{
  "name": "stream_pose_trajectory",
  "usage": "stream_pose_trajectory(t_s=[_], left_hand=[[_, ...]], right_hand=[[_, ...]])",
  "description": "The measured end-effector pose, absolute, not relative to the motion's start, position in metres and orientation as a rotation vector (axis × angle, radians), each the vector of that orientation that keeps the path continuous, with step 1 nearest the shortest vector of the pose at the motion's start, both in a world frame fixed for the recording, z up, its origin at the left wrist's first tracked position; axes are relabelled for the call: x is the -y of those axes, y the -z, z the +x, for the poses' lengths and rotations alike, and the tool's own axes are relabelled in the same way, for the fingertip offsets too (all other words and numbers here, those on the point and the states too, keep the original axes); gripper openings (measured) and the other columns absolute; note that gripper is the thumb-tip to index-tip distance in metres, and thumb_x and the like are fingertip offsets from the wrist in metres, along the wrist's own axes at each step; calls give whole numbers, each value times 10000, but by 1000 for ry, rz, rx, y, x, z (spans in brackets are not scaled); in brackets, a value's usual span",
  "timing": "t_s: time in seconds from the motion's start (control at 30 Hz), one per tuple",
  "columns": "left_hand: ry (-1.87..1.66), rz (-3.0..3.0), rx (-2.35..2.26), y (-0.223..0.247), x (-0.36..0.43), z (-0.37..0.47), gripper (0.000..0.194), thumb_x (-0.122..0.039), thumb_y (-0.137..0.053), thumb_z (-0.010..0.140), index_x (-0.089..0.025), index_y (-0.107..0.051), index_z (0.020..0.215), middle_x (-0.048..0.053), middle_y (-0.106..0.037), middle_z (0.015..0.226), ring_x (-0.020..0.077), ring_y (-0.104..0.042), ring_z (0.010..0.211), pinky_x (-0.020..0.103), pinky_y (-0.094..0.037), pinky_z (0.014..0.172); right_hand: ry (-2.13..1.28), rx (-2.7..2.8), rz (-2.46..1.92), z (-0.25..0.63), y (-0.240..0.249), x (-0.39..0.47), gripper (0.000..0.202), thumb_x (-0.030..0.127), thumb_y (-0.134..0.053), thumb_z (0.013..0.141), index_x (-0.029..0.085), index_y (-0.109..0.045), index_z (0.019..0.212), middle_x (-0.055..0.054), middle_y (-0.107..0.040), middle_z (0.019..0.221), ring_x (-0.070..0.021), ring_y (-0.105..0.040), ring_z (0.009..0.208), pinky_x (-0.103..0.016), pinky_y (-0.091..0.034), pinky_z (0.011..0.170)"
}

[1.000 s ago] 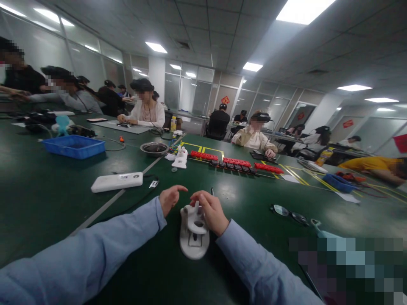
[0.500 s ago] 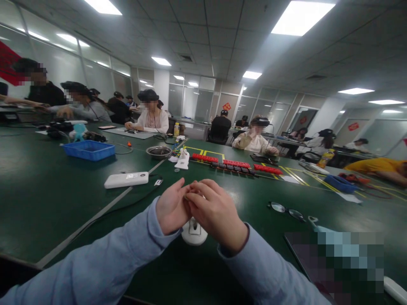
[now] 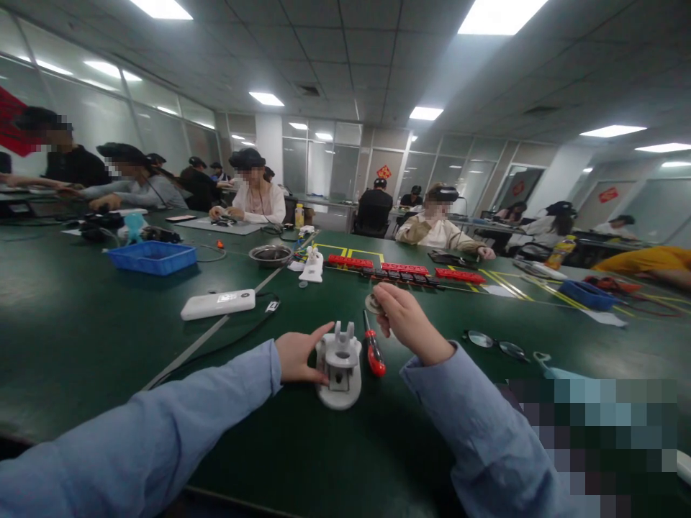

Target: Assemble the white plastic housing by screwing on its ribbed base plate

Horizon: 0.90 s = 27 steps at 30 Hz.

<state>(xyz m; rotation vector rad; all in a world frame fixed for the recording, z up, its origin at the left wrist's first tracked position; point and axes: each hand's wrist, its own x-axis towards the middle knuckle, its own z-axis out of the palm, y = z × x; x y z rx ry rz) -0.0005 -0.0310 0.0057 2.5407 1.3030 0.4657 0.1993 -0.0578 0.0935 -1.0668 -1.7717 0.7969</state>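
In front of me on the green table stands a white plastic assembly [image 3: 339, 360] with a rounded base, a ring-shaped middle and two upright prongs on top. My left hand [image 3: 296, 357] grips it from the left, thumb at the front and index finger towards the back. Raised to the right of it, my right hand [image 3: 404, 316] pinches a small pale round disc [image 3: 372, 304] between thumb and fingers. A screwdriver [image 3: 374, 349] with a red and black handle lies between the assembly and my right hand.
Further off are a white power bank [image 3: 218, 306] with a cable, a blue tray [image 3: 154, 257], a metal bowl [image 3: 271, 255], another white part [image 3: 312, 267] and red strips [image 3: 404, 268]. Glasses [image 3: 497, 345] lie at right. Several people sit around the tables.
My hands have moved apart from each other. The left has come down onto the white assembly; the right has moved right with the disc, uncovering the screwdriver.
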Motion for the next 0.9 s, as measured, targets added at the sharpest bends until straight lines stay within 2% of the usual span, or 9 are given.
stream_pose_trajectory(t_s=[0.07, 0.17, 0.27, 0.33, 0.43, 0.57, 0.67, 0.8, 0.9], left_hand=[[-225, 2760, -1348, -11, 29, 10, 623, -516, -539, 595, -197, -475, 1127, 26, -589, 632, 198, -562, 592, 274, -381, 554], [-114, 2825, -1388, -26, 17, 25, 380, -451, -402, 704, -193, -611, 888, 83, -635, 732, 233, -587, 686, 303, -397, 591], [-141, 2727, -1443, -38, -6, 35, 385, -410, -329, 734, -169, -628, 706, 93, -628, 729, 221, -581, 697, 289, -391, 575], [-138, 2650, -1465, -41, -21, 38, 404, -397, -313, 731, -149, -620, 648, 101, -614, 682, 202, -572, 631, 267, -373, 514], [-106, 2549, -1436, -40, -38, 38, 378, -373, -328, 710, -138, -609, 618, 86, -591, 614, 163, -537, 536, 234, -332, 444], [-78, 2438, -1355, -39, -47, 32, 364, -364, -326, 707, -139, -602, 629, 43, -551, 576, 124, -492, 499, 210, -311, 427], [-44, 2376, -1289, -41, -51, 27, 377, -413, -357, 698, -136, -605, 640, 22, -525, 562, 121, -480, 506, 207, -317, 442], [-25, 2335, -1097, -44, -54, 24, 414, -492, -407, 681, -137, -619, 702, 12, -538, 597, 132, -495, 565, 214, -343, 506], [-24, 2362, -1059, -45, -54, 23, 446, -531, -412, 678, -134, -616, 706, 16, -546, 607, 134, -493, 566, 221, -343, 519]], right_hand=[[-966, 1781, -1095, 205, -91, 50, 258, 414, -365, 775, 197, -376, 637, 91, -355, 405, -51, -331, 284, -158, -253, 263], [-1069, 1764, -1090, 214, -90, 41, 250, 419, -452, 734, 186, -402, 660, 98, -391, 412, -41, -341, 275, -145, -256, 255], [-1074, 1760, -1101, 219, -87, 33, 214, 372, -475, 723, 174, -418, 668, 79, -457, 449, -40, -369, 289, -146, -276, 271], [-1055, 1779, -1136, 217, -81, 25, 152, 313, -465, 733, 173, -420, 695, 58, -510, 502, -43, -381, 297, -156, -281, 282], [-893, 1865, -1237, 210, -70, 14, 68, 234, -462, 744, 170, -450, 725, 37, -546, 576, -51, -413, 355, -175, -317, 344], [-330, 2092, -1281, 201, -59, 5, 53, 220, -551, 719, 173, -566, 697, 20, -515, 601, -91, -461, 547, -214, -351, 496], [-31, 2168, -1238, 199, -55, 0, 46, 217, -591, 698, 177, -609, 686, -17, -505, 700, -126, -467, 668, -246, -367, 572], [60, 2205, -1082, 201, -50, -5, 57, 237, -589, 707, 189, -620, 709, -55, -505, 899, -164, -458, 836, -295, -397, 697], [19, 2249, -1035, 203, -48, -5, 40, 225, -599, 697, 186, -606, 689, -50, -499, 956, -167, -457, 892, -307, -401, 754]])
